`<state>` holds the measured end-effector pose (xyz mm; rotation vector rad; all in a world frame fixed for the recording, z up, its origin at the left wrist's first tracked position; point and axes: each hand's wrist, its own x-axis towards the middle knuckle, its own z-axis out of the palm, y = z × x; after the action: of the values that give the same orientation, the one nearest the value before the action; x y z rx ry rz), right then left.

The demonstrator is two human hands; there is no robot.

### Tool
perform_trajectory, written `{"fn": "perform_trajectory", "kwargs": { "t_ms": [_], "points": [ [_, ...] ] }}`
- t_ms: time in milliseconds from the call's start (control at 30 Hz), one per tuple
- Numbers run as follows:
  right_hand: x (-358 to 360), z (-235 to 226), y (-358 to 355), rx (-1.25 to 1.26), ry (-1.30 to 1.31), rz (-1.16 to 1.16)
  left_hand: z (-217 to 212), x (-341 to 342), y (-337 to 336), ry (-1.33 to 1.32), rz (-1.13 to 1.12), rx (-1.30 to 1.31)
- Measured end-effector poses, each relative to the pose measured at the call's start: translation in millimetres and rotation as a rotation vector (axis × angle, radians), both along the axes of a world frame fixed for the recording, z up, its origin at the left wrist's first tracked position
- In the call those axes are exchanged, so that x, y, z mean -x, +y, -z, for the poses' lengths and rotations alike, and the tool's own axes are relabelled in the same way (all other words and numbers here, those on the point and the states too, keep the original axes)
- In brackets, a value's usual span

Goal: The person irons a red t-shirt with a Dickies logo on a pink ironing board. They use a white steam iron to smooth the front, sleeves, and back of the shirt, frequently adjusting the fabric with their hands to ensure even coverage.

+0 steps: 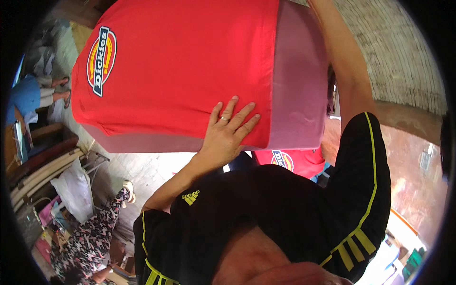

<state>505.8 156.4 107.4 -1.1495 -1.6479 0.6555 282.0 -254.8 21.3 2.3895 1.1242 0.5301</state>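
A red cloth with a round printed emblem, which looks like a shirt panel [190, 61], lies spread flat over a mauve-covered table [299, 76]. My left hand [227, 130] rests palm down near its lower right corner, fingers spread and a ring on one of them. Only my right arm [344, 57] shows, reaching forward along the table's right side; the hand is beyond the upper edge of the picture. Below the table's near edge, partly hidden by my body, is another red printed cloth [306, 161].
At the left, a person in a blue top [26, 97] sits beyond a dark wooden box [52, 140]. Closer, another person in patterned clothes [85, 237] is beside a white sack [73, 192]. A greyish ridged surface [399, 57] borders the table at the right, above a reddish wall [399, 166].
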Motion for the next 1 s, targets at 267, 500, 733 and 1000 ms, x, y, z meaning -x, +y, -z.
{"fn": "perform_trajectory", "kwargs": {
  "t_ms": [267,500,733,1000],
  "points": [
    [-27,17,27,-0.191,-0.397,0.213,7,-61,27,-0.027,0.060,-0.094],
    [-20,72,20,-0.387,-0.529,0.385,25,-84,27,-0.084,0.052,-0.159],
    [63,104,-204,-0.455,-0.670,-0.140,-1,47,21,-0.050,-0.301,-0.196],
    [33,133,-273,-0.259,-0.925,0.184,34,190,-46,0.031,-0.983,-0.183]
  ]
}}
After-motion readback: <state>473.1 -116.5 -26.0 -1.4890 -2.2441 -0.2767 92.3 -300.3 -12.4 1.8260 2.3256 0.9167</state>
